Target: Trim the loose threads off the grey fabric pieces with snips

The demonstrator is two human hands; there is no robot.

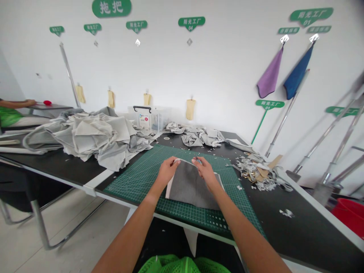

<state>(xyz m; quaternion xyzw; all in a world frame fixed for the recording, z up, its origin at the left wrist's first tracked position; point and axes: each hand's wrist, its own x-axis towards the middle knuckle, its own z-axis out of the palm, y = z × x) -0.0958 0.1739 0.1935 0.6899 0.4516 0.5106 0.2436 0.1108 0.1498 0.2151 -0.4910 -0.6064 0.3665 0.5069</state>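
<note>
A dark grey cloth piece [189, 184] with pale edges lies on the green cutting mat [133, 170] in front of me. My left hand [168, 168] pinches its far left corner between thumb and fingers, lifting that edge slightly. Closed around a slim pointed metal tool [198, 159], my right hand [205, 172] is at the cloth's far edge, a short way right of the left hand. Most of the tool is hidden by the fingers, so its exact kind is unclear. Paler cloth shows under the grey piece at its left and right edges.
A large heap of grey cloth [93, 132] lies on the left, with a clear plastic box [153, 118] behind it. More crumpled cloth [203, 135] lies beyond the mat. Trimmed scraps [256, 172] pile up on the right. Another person's arm [17, 103] shows far left.
</note>
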